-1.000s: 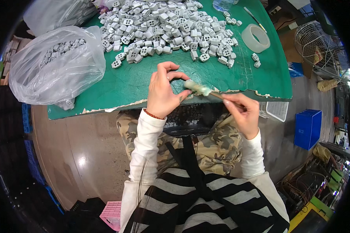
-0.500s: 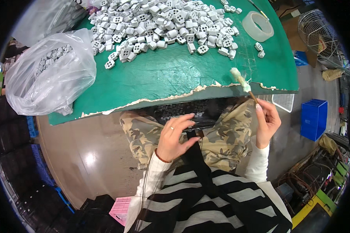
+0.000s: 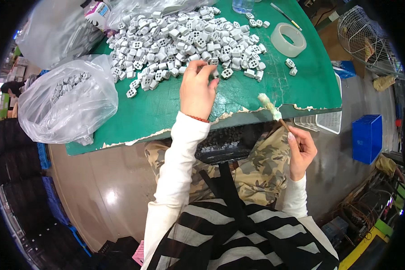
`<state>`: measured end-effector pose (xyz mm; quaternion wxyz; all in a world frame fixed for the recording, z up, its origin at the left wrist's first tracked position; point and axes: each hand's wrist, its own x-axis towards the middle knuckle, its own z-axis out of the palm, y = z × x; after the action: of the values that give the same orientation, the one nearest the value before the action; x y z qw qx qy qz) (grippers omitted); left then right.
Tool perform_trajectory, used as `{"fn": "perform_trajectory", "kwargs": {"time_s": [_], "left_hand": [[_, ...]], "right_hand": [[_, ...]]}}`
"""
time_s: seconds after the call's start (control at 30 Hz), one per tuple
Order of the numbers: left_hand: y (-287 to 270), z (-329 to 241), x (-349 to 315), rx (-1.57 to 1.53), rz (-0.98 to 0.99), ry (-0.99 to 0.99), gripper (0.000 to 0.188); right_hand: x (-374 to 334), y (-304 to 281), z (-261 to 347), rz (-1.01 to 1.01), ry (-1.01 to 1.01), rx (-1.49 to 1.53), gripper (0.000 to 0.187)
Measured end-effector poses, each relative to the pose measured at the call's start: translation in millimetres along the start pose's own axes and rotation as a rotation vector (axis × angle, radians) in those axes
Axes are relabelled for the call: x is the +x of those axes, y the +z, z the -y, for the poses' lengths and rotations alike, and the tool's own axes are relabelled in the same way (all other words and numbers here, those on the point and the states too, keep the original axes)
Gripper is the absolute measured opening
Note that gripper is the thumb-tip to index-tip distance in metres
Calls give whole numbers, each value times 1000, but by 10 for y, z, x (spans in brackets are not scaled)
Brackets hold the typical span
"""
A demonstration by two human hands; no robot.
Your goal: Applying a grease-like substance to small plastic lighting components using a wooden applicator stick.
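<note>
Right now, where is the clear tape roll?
In the head view, the clear tape roll lies on the green tabletop, toward its right edge, right of the gray pile, just beyond two loose gray parts.

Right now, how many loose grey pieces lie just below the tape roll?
2 on the green table: upper grey piece near the tape roll, lower grey piece just below and right of it; none seem hidden.

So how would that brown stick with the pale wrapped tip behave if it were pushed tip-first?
The stick is probably stiff, as its slim shaft looks straight. The pale tip would likely give and might fray: it looks fuzzy, with loose strands.
</note>
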<state>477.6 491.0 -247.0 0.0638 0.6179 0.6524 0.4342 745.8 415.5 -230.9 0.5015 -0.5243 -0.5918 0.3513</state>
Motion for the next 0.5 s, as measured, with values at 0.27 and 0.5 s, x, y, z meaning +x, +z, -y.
{"fn": "perform_trajectory", "kwargs": {"time_s": [0.27, 0.5], "left_hand": [[-310, -238, -448, -551, 136, -209, 35], [-408, -164, -510, 67, 110, 30, 57]], "right_hand": [[20, 124, 22, 38, 55, 108, 17], [67, 373, 6, 179, 41, 84, 18]]}}
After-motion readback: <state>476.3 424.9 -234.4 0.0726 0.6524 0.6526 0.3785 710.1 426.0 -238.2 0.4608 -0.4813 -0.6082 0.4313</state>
